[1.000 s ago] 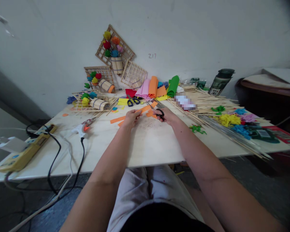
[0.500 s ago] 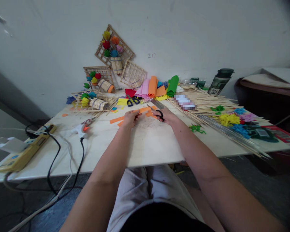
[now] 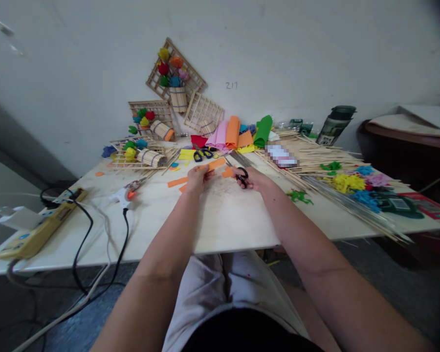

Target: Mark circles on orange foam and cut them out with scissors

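Observation:
Pinched in my left hand (image 3: 198, 179) is an orange strip (image 3: 217, 164), thin like felt or crepe paper, its free end pointing up and right. My right hand (image 3: 252, 179) has its fingers around black-handled scissors (image 3: 242, 177), whose blades I cannot make out clearly. Close by its fingertips is a small orange piece (image 3: 228, 172); whether they touch it I cannot tell. Another orange strip (image 3: 178, 182) lies on the table left of my left hand. Brownish crumbs lie scattered on the tabletop between my wrists.
Yellow-and-black scissors (image 3: 203, 154) and coloured rolls (image 3: 232, 132) lie behind my hands. At left are a glue gun (image 3: 121, 196) with its cord and a power strip (image 3: 40, 230). Wooden sticks (image 3: 315, 151), a bottle (image 3: 336, 125) and green bits (image 3: 299, 196) are at right. Flower-decorated stick lattices (image 3: 176, 68) lean on the wall.
The scissors have turned in my right hand, their blades no longer pointing up-left over the orange material. The strip in my left hand looks shorter and apart from the small piece.

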`<act>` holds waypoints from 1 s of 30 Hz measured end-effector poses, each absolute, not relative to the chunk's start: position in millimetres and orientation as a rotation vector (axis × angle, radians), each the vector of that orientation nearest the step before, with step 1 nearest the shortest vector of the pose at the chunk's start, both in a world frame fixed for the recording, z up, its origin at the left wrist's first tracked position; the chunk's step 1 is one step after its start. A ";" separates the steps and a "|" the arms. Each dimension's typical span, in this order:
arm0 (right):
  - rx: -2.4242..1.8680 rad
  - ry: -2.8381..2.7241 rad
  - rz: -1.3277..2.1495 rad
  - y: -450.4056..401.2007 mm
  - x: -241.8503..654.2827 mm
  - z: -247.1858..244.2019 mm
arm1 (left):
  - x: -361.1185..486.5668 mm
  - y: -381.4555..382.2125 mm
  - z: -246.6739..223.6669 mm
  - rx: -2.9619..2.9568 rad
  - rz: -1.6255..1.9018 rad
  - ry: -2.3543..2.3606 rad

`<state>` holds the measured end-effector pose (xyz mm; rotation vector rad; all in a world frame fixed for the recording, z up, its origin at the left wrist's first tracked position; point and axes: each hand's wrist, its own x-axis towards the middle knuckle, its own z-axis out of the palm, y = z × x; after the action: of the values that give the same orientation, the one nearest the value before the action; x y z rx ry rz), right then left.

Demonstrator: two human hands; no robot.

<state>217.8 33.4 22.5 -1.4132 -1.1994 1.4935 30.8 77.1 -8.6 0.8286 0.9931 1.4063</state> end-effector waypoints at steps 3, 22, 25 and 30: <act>-1.370 -1.247 1.517 39.9 222.0 15.2 | 30.0 77.1 -8.0 0.780 1.445 0.966; -1.206 -1.521 1.465 46.5 213.7 0.1 | 33.7 73.3 -5.1 0.729 1.434 0.861; -1.217 -1.527 1.442 46.2 211.1 -0.8 | 36.0 71.8 -4.5 0.715 1.417 0.858; -1.221 -1.521 1.415 43.4 208.9 0.7 | 38.7 71.8 -5.5 0.713 1.399 0.836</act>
<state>208.9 43.4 0.7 -1.2211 -1.5208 1.4152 38.7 71.8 -5.5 0.7131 0.8363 1.3995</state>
